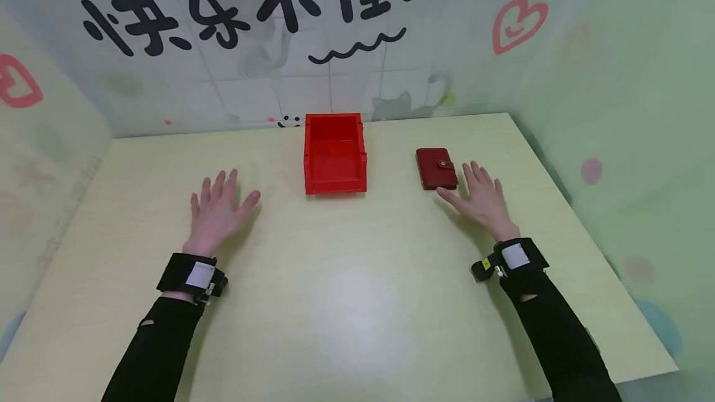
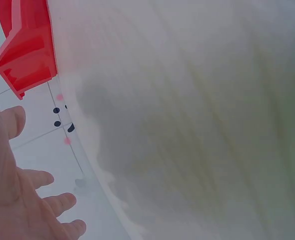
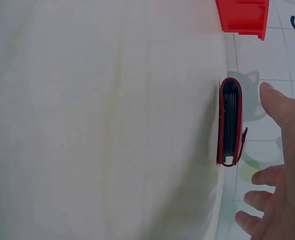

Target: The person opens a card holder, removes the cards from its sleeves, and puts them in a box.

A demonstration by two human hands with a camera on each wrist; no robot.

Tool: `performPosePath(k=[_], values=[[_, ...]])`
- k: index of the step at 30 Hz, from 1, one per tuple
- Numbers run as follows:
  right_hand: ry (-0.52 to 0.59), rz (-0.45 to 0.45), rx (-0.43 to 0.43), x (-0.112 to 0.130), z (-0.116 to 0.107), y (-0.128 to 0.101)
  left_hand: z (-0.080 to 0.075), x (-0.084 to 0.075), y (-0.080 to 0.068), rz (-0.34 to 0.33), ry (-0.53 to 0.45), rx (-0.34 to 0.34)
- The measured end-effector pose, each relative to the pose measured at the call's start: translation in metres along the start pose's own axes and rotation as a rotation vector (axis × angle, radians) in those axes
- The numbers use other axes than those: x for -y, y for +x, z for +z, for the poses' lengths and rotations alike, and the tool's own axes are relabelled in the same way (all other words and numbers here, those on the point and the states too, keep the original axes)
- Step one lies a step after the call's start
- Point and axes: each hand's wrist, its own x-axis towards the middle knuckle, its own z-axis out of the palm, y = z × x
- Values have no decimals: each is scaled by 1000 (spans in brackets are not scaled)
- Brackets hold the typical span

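1. Progress — nothing looks handled yet. The wallet (image 1: 436,168) lies flat and snapped shut on the table (image 1: 346,303), untouched as far as I can judge; the red bin (image 1: 334,154) holds nothing I can see. My reading: the work stands at its very start, with grasping and moving the wallet all left to do.

2. Left hand (image 1: 219,211) — fingers spread wide and straight, palm down on or just above the table; which of the two, I cannot tell. It holds nothing. The red bin sits ahead of it and off toward its thumb side, well apart. The left wrist view shows the same — splayed fingers (image 2: 40,177), bare wood beyond, the bin's corner far off.

3. Red bin — between the two hands but farther out than either, open side up.

4. Right hand (image 1: 481,198) — also flat and wide, gripping nothing. The wallet lies just beyond its thumb and index finger, very near; the right wrist view shows a slim gap between thumb (image 3: 282,112) and wallet edge, so near but not touching.
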Motion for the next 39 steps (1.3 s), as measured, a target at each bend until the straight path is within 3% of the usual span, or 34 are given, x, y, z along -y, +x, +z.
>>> performPosePath(k=[6, 15, 24, 31, 39], values=[[13, 0, 16, 5, 3, 10, -2, -3, 0, -4, -2, 13], [14, -10, 50, 25, -5, 44, -4, -2, -5, -8, -31, -7], [135, 13, 76, 28, 6, 64, -1, -8, -6, 1, -56, -3], [100, 10, 74, 26, 22, 68, 5, -14, -8, 19, -70, -15], [70, -10, 98, 34, 29, 64, 6, -9, -10, 12, -78, -27]])
